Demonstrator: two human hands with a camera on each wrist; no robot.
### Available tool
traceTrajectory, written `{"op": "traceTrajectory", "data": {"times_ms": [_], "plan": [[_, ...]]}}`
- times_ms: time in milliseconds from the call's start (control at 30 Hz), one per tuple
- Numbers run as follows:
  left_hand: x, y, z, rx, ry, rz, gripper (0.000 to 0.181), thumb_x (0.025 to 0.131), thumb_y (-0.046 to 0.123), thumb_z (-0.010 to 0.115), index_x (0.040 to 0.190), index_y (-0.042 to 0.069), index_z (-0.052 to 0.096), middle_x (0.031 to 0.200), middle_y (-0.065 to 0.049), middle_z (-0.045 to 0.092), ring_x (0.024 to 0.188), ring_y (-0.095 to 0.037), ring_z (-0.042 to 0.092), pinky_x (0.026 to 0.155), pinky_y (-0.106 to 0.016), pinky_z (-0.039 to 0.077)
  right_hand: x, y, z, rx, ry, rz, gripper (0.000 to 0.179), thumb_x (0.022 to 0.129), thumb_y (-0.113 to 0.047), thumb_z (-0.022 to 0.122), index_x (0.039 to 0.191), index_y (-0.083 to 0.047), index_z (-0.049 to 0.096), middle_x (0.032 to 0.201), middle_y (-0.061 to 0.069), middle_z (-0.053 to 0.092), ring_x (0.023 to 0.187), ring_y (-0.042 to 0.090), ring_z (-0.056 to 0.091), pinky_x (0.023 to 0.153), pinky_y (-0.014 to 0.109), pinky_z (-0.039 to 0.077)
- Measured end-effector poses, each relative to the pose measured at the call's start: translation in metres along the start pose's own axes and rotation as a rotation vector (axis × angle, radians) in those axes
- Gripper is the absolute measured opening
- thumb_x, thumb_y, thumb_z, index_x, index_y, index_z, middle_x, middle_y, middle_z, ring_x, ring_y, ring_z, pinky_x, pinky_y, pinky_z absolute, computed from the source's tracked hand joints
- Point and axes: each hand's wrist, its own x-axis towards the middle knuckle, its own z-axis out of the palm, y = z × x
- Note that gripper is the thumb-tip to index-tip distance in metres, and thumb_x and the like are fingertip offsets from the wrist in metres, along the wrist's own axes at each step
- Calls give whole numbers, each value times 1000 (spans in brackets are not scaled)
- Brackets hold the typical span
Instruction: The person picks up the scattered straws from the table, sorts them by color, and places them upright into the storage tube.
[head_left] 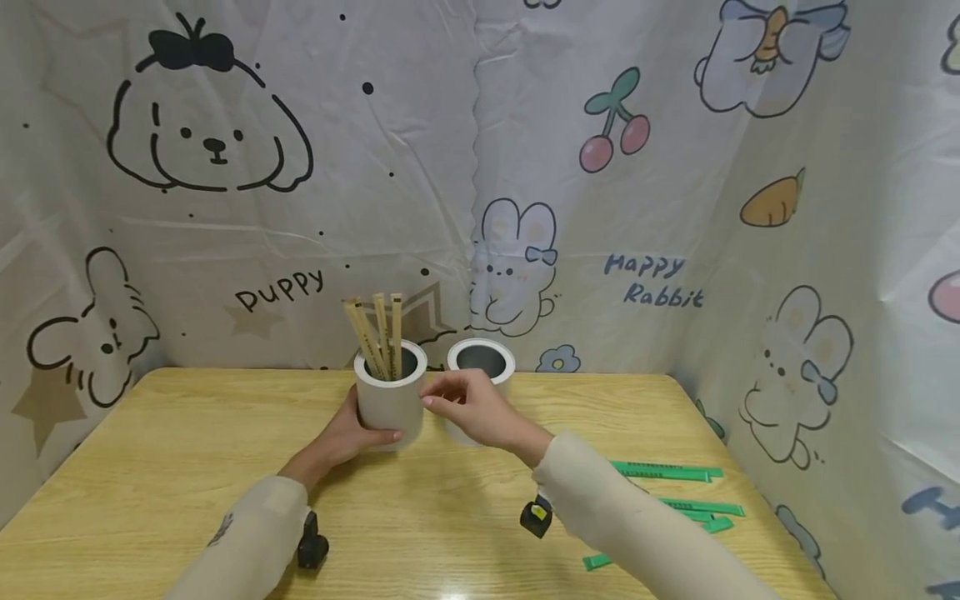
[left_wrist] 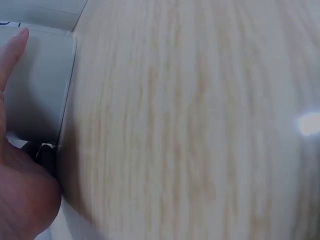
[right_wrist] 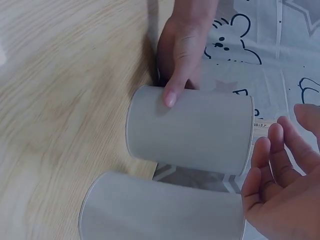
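Observation:
A white cylindrical holder (head_left: pixel 390 408) stands upright on the table, with several tan stick packets (head_left: pixel 381 337) leaning in its mouth. My left hand (head_left: pixel 337 435) grips this holder from the left, its thumb across the front wall; the other fingers are hidden behind it. Just right of it is a second white holder (head_left: pixel 507 368), partly covered by my right hand (head_left: pixel 483 408). That hand hovers near the rims with loosely bent fingers and nothing between them. In the right wrist view, its fingertips (right_wrist: pixel 261 145) are beside the holders' open ends.
Several green stick packets (head_left: pixel 667 472) lie on the right side of the wooden table (head_left: pixel 187 467), partly behind the right sleeve. A printed cloth (head_left: pixel 420 167) hangs behind the table and along its sides. Both wrists carry small black devices (head_left: pixel 536 517).

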Motion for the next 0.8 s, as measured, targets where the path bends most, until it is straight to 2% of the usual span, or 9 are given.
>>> {"op": "traceTrajectory", "data": {"times_ms": [167, 433, 600, 800], "plan": [[-4, 4, -3, -6, -5, 21, 117, 79, 15, 87, 160, 1, 3, 159, -28, 28, 145, -46, 35, 122, -59, 27, -13, 5, -5, -15, -7, 2, 20, 99, -10, 63, 112, 2, 72, 106, 19, 73, 80, 9, 59, 70, 19, 50], [-11, 7, -11, 69, -26, -22, 123, 81, 26, 86, 161, 4, -4, 159, -32, 26, 146, -50, 32, 120, -65, 27, -38, 30, -15, -38, 5, 48, 23, 101, -14, 61, 113, 4, 71, 107, 19, 72, 84, 8, 60, 72, 20, 51], [-17, 5, -16, 73, -16, -32, 116, 84, 28, 84, 162, 8, 0, 160, -31, 26, 147, -50, 29, 118, -67, 29, -56, 44, -22, -55, 28, 59, 25, 101, -15, 62, 113, 4, 70, 109, 20, 72, 87, 8, 60, 76, 23, 52], [-25, 6, -26, 34, 6, -44, 105, 90, 25, 78, 163, 13, 3, 162, -30, 22, 148, -50, 25, 117, -68, 29, -75, 58, -26, -97, 48, 87, 23, 101, -20, 62, 112, -3, 73, 111, 17, 73, 90, 10, 60, 82, 26, 51]]}}
